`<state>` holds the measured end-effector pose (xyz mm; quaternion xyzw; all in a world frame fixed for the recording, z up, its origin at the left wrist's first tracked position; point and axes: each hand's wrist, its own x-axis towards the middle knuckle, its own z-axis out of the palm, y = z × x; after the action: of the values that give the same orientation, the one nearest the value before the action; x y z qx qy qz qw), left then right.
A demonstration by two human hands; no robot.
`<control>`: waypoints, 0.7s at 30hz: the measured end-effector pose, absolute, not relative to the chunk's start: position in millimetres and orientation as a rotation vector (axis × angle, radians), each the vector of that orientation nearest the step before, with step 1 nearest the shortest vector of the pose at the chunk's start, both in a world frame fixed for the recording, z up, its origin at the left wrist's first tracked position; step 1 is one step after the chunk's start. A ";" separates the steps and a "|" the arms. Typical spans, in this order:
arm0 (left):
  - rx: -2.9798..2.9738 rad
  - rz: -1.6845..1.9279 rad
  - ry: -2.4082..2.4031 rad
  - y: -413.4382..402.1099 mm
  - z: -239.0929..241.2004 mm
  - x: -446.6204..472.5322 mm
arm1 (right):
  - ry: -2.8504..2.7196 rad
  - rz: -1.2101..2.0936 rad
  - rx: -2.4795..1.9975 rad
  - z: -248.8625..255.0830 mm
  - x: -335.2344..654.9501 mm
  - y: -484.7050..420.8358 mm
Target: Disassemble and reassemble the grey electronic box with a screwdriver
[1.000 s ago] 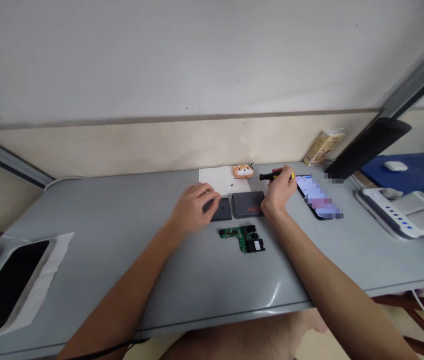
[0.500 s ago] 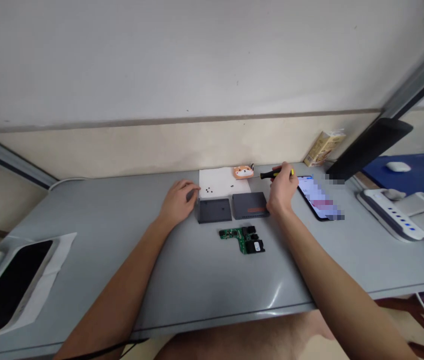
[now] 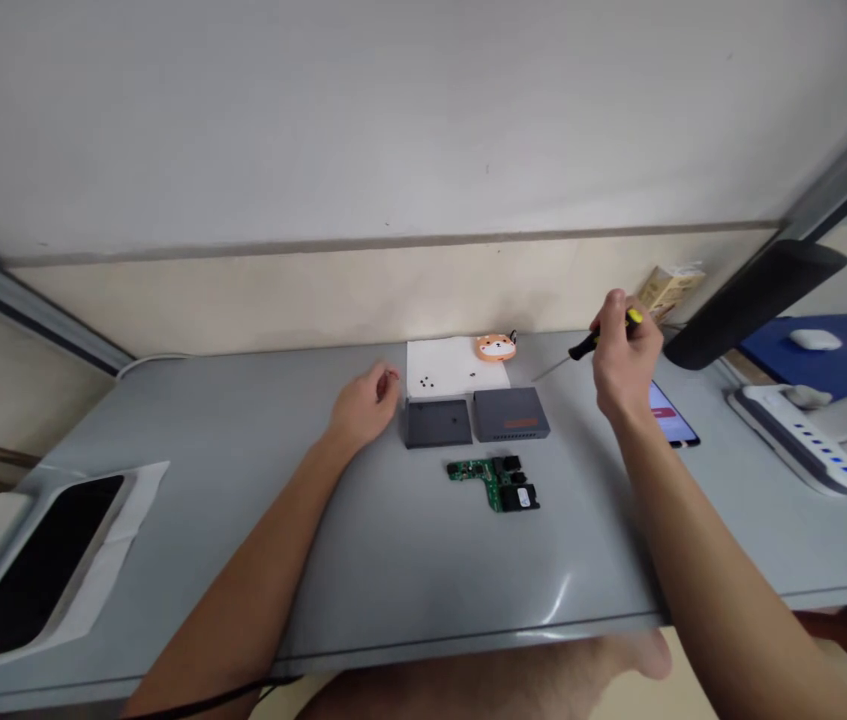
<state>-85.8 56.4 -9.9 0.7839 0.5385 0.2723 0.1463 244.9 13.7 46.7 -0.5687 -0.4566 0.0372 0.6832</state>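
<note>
Across the grey tabletop (image 3: pixel 243 530), two bare forearms are reaching forward toward a small row of electronic parts. At the far right, a white power strip (image 3: pixel 783 445) is lying near the edge. The right hand (image 3: pixel 625 360) is gripping a black-and-yellow screwdriver (image 3: pixel 586 347), its fingers closing tightly round the handle while the shaft is slanting down to the left, its tip standing just behind the grey case; whether it is touching the table cannot be told. The left hand (image 3: pixel 364 408) is sitting just left of the sheet of white paper (image 3: pixel 449 352), its fingers curling inward with thumb and forefinger close together; whether they are holding anything cannot be told. In front of the paper, the grey case (image 3: pixel 511 414) is lying flat, showing orange print and a row of slots along its near side. Just left of it, the shallow case cover (image 3: pixel 438 424) is lying with its recessed face up. Nearer the person, a green circuit board (image 3: pixel 494 484) is resting on the table. On the paper, an orange animal-faced pouch (image 3: pixel 496 348) is hiding any contents, and several tiny dark screws (image 3: pixel 427 382) are lying loose.
</note>
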 end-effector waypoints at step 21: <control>2.389 0.651 1.818 41.0 -8.9 -72.4 | -2.272 1.136 -1.433 83.8 218.0 -59.4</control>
<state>-72.4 41.0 -8.9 0.7773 0.5914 0.2119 0.0350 218.0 -59.4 83.8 -0.4884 -0.7740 0.3870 0.1123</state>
